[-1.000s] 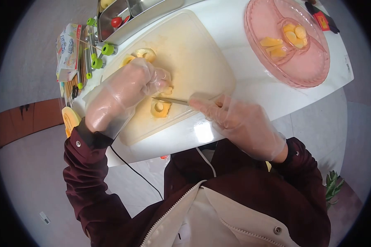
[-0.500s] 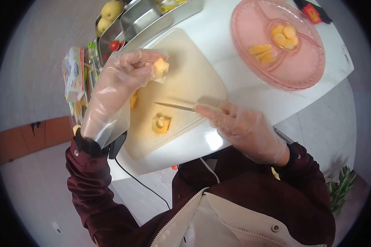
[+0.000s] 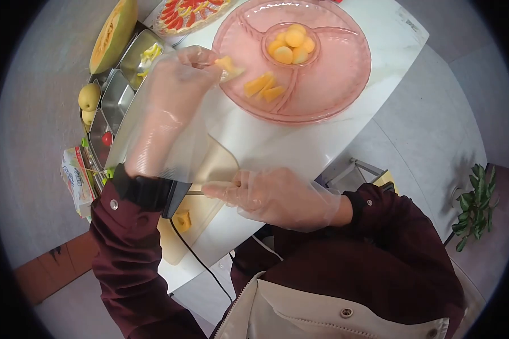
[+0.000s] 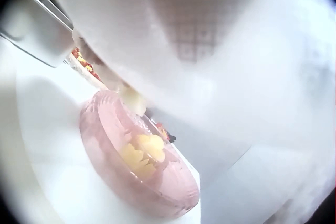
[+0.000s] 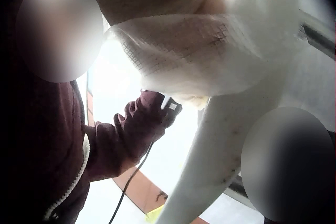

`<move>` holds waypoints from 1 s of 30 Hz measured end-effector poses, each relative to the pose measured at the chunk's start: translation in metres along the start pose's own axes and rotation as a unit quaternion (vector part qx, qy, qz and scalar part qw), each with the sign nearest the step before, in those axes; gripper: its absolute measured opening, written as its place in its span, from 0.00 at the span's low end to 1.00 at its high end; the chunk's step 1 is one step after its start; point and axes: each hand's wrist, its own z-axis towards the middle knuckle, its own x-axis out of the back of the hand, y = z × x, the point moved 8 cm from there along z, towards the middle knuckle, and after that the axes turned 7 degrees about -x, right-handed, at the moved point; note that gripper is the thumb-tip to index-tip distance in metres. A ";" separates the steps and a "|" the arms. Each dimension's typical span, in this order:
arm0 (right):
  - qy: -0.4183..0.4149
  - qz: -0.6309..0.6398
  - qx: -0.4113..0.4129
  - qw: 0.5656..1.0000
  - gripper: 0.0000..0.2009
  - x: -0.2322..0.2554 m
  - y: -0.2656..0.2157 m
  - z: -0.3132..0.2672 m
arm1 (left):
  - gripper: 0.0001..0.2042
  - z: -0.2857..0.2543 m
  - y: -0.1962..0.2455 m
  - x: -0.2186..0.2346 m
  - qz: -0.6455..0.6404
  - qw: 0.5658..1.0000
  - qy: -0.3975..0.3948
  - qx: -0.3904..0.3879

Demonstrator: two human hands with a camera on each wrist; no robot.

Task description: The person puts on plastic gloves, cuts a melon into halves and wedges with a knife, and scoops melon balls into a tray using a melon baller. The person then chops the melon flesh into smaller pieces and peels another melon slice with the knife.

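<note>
My left hand [image 3: 178, 85], in a clear plastic glove, pinches a small pale-orange melon piece [image 3: 227, 65] at the left rim of a pink divided plate [image 3: 339, 93]. Melon balls [image 3: 294, 38] fill the plate's round centre, and several melon strips [image 3: 260, 86] lie in its near left section. My gloved right hand [image 3: 277, 198] holds a knife [image 3: 195, 192] over the cutting board [image 3: 215, 161]; my left forearm hides part of the blade. A cut melon chunk [image 3: 182, 220] sits on the board. In the left wrist view the plate [image 4: 97, 153] shows beyond the blurred glove.
Along the left stands a metal compartment tray [image 3: 116, 96] with a tomato [image 3: 107, 138] and pears [image 3: 89, 97] at it. A melon wedge [image 3: 113, 37] and a dish of red slices [image 3: 188, 16] lie farther back. A black cable [image 3: 195, 254] hangs from my left wrist.
My left hand has lifted the melon piece off the board and carried it over to the plate. My right hand keeps the knife by the board. The view has swung toward the plate.
</note>
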 end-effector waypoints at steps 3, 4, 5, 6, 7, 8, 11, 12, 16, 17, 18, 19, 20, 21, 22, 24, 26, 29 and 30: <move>0.019 0.012 0.012 1.000 0.28 0.000 -0.001 -0.001 | 0.13 0.004 0.007 -0.007 0.111 0.994 0.004 -0.013; 0.016 -0.001 0.011 1.000 0.28 0.000 -0.002 0.000 | 0.14 0.006 0.008 -0.011 0.151 0.988 -0.021 0.000; 0.012 -0.011 0.008 1.000 0.28 0.001 -0.001 0.000 | 0.14 0.008 0.009 -0.015 0.190 0.980 -0.047 0.016; 0.013 -0.010 0.007 1.000 0.28 0.001 -0.001 0.000 | 0.14 0.008 0.013 -0.016 0.191 0.980 -0.048 0.016; 0.009 0.006 0.007 1.000 0.28 0.002 0.000 0.000 | 0.14 0.007 0.016 -0.019 0.177 0.982 -0.054 0.029; 0.004 0.023 0.006 1.000 0.28 0.002 0.000 0.000 | 0.14 0.006 0.016 -0.021 0.164 0.984 -0.060 0.041; 0.013 0.039 0.011 0.999 0.28 -0.001 0.003 -0.001 | 0.13 0.007 0.015 -0.022 0.186 0.981 -0.054 0.029; 0.014 0.038 0.012 0.999 0.28 0.000 0.003 -0.002 | 0.13 0.006 0.012 -0.023 0.186 0.981 -0.054 0.028; 0.001 0.047 0.008 0.999 0.30 0.002 0.000 0.001 | 0.14 0.004 0.005 -0.021 0.156 0.985 -0.054 0.047; -0.001 0.043 0.006 0.999 0.30 0.001 0.000 0.001 | 0.14 0.003 0.005 -0.021 0.165 0.983 -0.061 0.059; -0.001 0.043 0.006 0.999 0.30 0.001 0.000 0.001 | 0.14 0.002 0.007 -0.020 0.165 0.983 -0.061 0.059; 0.000 0.038 0.010 0.999 0.30 0.000 0.000 0.000 | 0.14 0.001 0.009 -0.020 0.170 0.982 -0.062 0.057; 0.000 0.034 0.013 0.999 0.30 0.000 0.000 0.000 | 0.14 0.001 0.010 -0.020 0.175 0.981 -0.064 0.055; 0.000 0.034 0.013 0.999 0.30 0.001 0.000 0.000 | 0.14 0.001 0.008 -0.020 0.175 0.981 -0.064 0.054; -0.006 0.027 0.010 1.000 0.30 0.001 -0.001 0.000 | 0.13 0.001 0.005 -0.020 0.143 0.987 -0.054 0.055; -0.012 0.021 0.008 1.000 0.30 0.001 -0.001 0.001 | 0.13 0.001 -0.001 -0.019 0.112 0.991 -0.043 0.055; -0.017 0.022 0.006 1.000 0.30 -0.001 0.001 0.001 | 0.13 0.001 0.000 -0.019 0.143 0.988 -0.045 0.038; -0.005 0.016 0.011 1.000 0.30 0.000 0.000 0.001 | 0.13 0.000 0.012 -0.019 0.175 0.984 -0.040 -0.006; -0.006 0.015 0.011 1.000 0.30 0.000 0.001 0.000 | 0.13 0.000 0.013 -0.019 0.174 0.984 -0.040 -0.006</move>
